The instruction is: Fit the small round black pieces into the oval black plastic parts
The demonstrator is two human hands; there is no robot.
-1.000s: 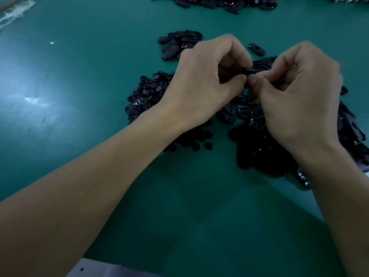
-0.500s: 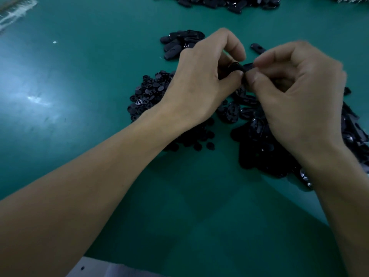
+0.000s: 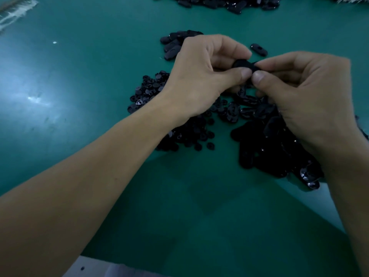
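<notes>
Above the piles, my left hand (image 3: 201,76) and my right hand (image 3: 305,92) meet and pinch one oval black plastic part (image 3: 244,65) between thumbs and forefingers. Whether a round piece sits in it is hidden by my fingers. A heap of small round black pieces (image 3: 147,92) lies under and left of my left wrist. A larger heap of oval black parts (image 3: 265,144) lies beneath my right hand.
A small group of oval parts (image 3: 172,46) lies beyond my left hand, and a single oval part (image 3: 258,49) sits apart behind my fingers. Another long pile (image 3: 223,2) runs along the far edge of the green table (image 3: 79,96).
Both hands have stayed together over the piles. The oval part has turned between my fingertips, and my right hand has shifted slightly lower and to the right.
</notes>
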